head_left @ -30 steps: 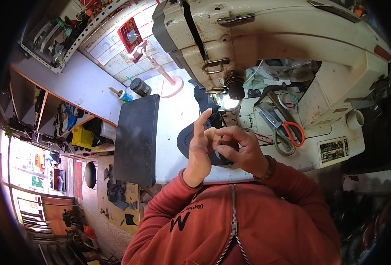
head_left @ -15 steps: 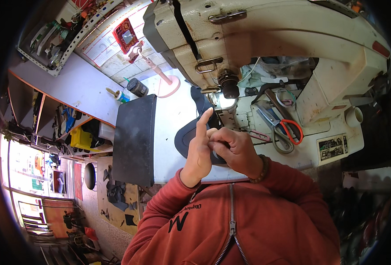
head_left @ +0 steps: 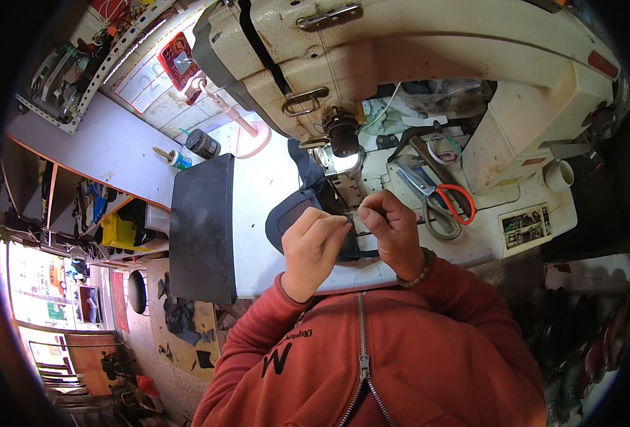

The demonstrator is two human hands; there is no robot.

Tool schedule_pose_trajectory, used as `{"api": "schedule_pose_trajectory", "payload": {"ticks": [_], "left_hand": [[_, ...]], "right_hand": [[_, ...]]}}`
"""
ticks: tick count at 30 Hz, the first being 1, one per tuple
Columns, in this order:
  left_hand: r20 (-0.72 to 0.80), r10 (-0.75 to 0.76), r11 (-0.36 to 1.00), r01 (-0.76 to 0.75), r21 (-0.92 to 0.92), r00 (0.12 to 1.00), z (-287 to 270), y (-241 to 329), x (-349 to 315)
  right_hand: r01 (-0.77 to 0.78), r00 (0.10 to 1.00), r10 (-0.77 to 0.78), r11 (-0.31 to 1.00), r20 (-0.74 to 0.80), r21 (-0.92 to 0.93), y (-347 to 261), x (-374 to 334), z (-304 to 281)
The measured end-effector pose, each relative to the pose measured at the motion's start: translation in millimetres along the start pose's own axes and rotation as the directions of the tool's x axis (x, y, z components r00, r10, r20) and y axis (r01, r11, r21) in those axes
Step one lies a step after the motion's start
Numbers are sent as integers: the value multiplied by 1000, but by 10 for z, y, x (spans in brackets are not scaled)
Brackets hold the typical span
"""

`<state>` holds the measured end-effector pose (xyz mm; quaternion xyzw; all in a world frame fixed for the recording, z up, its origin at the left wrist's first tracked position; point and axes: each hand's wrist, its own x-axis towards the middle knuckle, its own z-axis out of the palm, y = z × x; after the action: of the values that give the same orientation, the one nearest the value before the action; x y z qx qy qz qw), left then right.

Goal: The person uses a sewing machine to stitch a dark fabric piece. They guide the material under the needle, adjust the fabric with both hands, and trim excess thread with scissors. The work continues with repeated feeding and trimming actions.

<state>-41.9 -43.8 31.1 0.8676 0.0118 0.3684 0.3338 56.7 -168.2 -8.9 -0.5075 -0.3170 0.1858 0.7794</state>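
My left hand is raised in front of my chest, thumb and forefinger pinched together. A tiny dark speck shows at its fingertips, too small to name. Just to its right, my right hand is also pinched, and whatever it holds, if anything, is hidden. The fingertips of both hands point at each other with a small gap between. Behind and below them lies a dark, curved, flat piece of material with a paler inner panel, on the white worktop. Part of it runs up toward the needle area of the sewing machine.
Right of my hands lie red-handled scissors and a grey-handled pair. A black board covers the worktop's left side. Behind it stand a dark jar, a glue tub and a pink phone stand.
The hands were touching, with my left forefinger stretched upward; now they are apart and the left fingers are bent into a pinch. The whole view has shifted slightly.
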Motion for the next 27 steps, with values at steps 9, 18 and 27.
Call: {"api": "schedule_pose_trajectory", "payload": {"ticks": [9, 18, 27], "left_hand": [[-20, -275, 915, 255, -313, 961, -32, -73, 9], [13, -528, 630, 402, -664, 849, 15, -10, 92], [119, -477, 705, 460, -540, 871, 88, 63, 172]], "right_hand": [[292, 956, -56, 284, 288, -913, 468, -11, -699], [211, 976, -11, 281, 217, -936, 633, -38, -862], [-9, 963, 126, 898, 238, -441, -185, -117, -534]]}}
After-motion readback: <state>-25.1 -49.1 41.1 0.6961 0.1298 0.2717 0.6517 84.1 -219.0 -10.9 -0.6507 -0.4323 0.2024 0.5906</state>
